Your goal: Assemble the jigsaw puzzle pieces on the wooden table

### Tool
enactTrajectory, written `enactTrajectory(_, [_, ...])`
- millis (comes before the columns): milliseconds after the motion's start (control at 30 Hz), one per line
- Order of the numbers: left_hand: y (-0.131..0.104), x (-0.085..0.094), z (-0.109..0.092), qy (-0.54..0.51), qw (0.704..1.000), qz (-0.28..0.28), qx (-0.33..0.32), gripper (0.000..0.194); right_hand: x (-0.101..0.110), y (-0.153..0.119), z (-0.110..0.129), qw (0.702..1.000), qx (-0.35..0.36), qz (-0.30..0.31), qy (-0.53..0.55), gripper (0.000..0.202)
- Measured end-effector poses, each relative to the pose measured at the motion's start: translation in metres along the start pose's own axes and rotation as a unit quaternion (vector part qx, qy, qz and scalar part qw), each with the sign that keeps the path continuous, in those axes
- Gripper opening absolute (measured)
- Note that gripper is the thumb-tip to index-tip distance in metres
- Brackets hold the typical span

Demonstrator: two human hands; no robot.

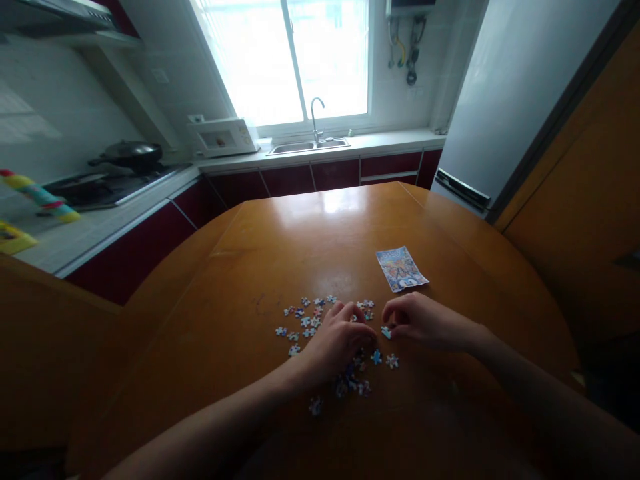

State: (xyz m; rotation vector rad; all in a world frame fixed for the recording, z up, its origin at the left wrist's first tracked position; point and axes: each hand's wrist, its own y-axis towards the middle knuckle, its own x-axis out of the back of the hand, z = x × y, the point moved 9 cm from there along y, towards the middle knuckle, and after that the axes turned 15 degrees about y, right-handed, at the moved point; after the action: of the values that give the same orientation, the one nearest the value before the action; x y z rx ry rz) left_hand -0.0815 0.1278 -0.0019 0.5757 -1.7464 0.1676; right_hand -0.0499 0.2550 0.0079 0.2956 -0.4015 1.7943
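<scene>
While the right hand (425, 321) touches a piece (386, 332), the leaflet (401, 269) seems unreadable.

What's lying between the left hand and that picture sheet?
In the head view, a few puzzle pieces lie just beyond the left hand, then only brown tabletop up to the picture sheet.

Both bare hands are down at the shiny orange-brown wooden table (300, 247). The right hand (417, 320) has its fingertips at a small light-blue jigsaw piece (386, 331), and the left hand (345, 330) is kinda hovering or resting over the scattered multicoloured cardboard puzzle pieces (306, 322), can't tell which. Just beyond the right hand there's a colourful printed paper sheet (401, 269), lying flat.
</scene>
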Motion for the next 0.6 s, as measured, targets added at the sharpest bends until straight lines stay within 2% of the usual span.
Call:
enactTrajectory(67, [0.001, 0.000, -0.001, 0.029, 1.000, -0.002, -0.008, 0.024, -0.001, -0.008, -0.003, 0.996, -0.030, 0.044, -0.067, 0.014])
enactTrajectory(133, [0.002, 0.009, 0.007, 0.036, 0.999, -0.015, 0.004, 0.032, 0.000, -0.011, -0.007, 0.989, -0.054, 0.057, -0.129, 0.015])
enactTrajectory(233, [0.000, 0.036, 0.027, 0.021, 0.998, -0.056, 0.037, 0.028, 0.003, -0.010, -0.011, 0.973, -0.080, 0.044, -0.211, 0.013])
enactTrajectory(333, [-0.014, 0.054, 0.037, 0.002, 0.998, -0.065, 0.020, 0.020, 0.005, -0.008, -0.008, 0.963, -0.083, 0.021, -0.256, 0.004])
enactTrajectory(433, [-0.042, 0.057, 0.032, 0.003, 0.998, -0.048, -0.032, 0.017, -0.002, -0.005, 0.009, 0.966, -0.016, -0.015, -0.256, 0.011])
enactTrajectory(533, [-0.068, 0.052, 0.024, 0.054, 0.997, -0.033, -0.052, 0.019, -0.033, -0.003, 0.031, 0.969, 0.116, 0.018, -0.218, 0.016])
enactTrajectory(600, [-0.077, 0.045, 0.019, 0.090, 0.994, -0.005, -0.058, 0.030, -0.054, -0.003, 0.039, 0.961, 0.181, 0.033, -0.208, 0.018])
